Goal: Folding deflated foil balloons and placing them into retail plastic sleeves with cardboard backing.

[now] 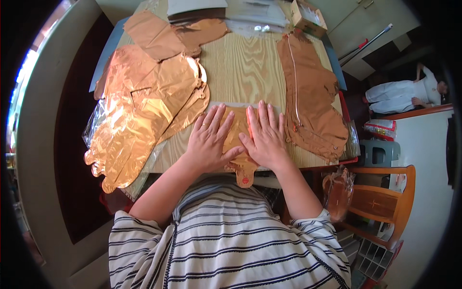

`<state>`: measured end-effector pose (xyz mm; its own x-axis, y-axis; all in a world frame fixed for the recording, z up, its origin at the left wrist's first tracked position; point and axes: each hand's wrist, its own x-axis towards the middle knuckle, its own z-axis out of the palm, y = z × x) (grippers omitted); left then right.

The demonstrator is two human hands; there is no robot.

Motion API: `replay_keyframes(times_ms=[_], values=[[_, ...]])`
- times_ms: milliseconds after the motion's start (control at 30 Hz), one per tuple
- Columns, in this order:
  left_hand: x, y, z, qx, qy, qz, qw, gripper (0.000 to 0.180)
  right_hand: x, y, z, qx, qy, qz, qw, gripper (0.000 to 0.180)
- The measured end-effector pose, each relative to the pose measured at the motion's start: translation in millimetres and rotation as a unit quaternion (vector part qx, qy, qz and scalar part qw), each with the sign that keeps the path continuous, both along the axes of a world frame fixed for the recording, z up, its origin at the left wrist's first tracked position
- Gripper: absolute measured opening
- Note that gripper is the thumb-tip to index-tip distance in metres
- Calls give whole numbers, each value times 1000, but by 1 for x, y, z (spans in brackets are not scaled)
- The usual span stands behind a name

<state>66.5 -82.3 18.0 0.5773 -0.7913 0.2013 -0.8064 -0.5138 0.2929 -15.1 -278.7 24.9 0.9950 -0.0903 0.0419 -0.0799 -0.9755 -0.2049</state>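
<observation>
So we've got both hands flat on a copper foil balloon (pixel 237 126) right at the near edge of the wooden table (pixel 250 62) — left hand (pixel 209 139) and right hand (pixel 263 137) side by side, fingers spread, palms pressing down, not gripping anything. The balloon's tab pokes out past the table edge below our thumbs. Left of the left hand there's a big pile of foil balloons (pixel 139 111) spilling over the edge, and right of the right hand another stack (pixel 310 101) — so the only bare wood is the strip straight ahead of our fingertips.
</observation>
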Motion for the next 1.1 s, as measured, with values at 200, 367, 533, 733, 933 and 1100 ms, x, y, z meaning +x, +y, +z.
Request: replay_keyframes(times_ms=[200,367,533,733,933,1100], values=[[-2,3,2,9,-7,-8,1000,91,-2,0,8,5,41,-1,999,78],[1,1,6,9,10,-17,1000,94,17,-20,32,91,35,-7,995,72],[0,1,13,23,22,-11,999,94,114,-113,58,263,-163,-63,949,20],[1,-2,17,-1,46,-20,999,90,291,-209,26,106,-164,-151,969,17],[2,-3,20,14,45,-16,999,90,352,-225,10,136,-74,-281,947,26],[4,-1,21,21,42,-8,999,89,359,-216,10,174,-55,-314,932,30]])
